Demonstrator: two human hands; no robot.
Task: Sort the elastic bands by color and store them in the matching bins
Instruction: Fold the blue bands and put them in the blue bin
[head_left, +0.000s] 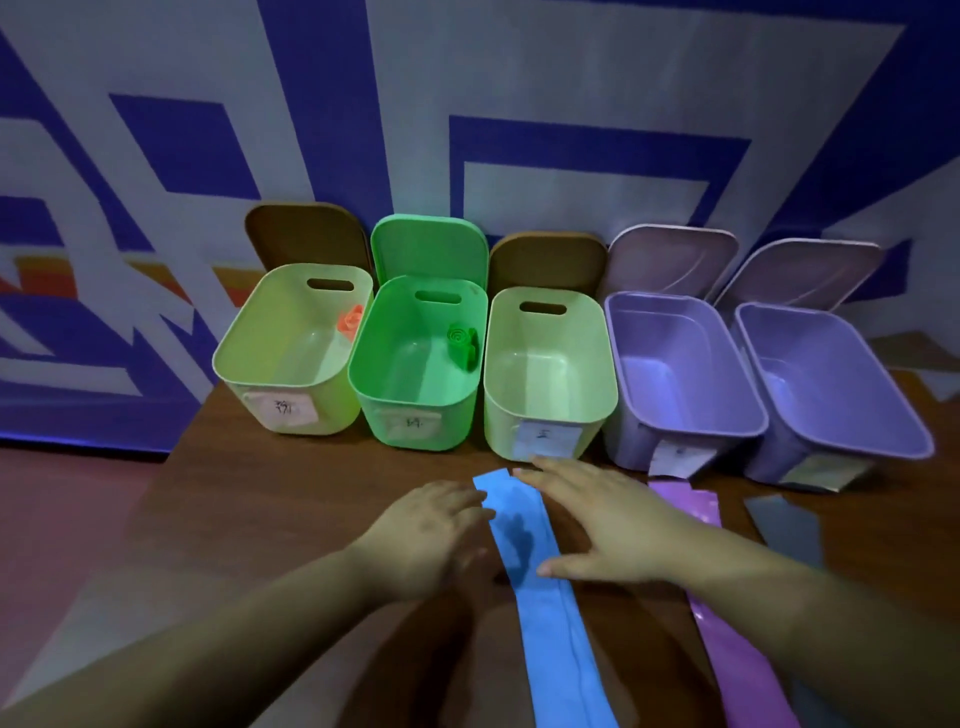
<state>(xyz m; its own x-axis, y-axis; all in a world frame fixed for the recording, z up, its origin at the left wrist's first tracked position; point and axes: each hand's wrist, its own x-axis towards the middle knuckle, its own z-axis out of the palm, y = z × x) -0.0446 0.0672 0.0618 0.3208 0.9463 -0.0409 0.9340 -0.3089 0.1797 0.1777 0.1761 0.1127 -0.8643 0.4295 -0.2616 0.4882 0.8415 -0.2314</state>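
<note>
- The blue band (540, 582) lies flat and lengthwise on the wooden table (291, 493), its far end just before the middle pale-green bin (545, 374).
- The left hand (431, 530) is spread open at the band's left edge, gripping nothing.
- The right hand (602, 525) is splayed flat, thumb on the band.
- A purple band (727, 623) lies just right.

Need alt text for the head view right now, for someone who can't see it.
Both hands, left hand and right hand, reach open over a flat blue band on a wooden table. A purple band lies to its right; five open bins line the wall.
</note>
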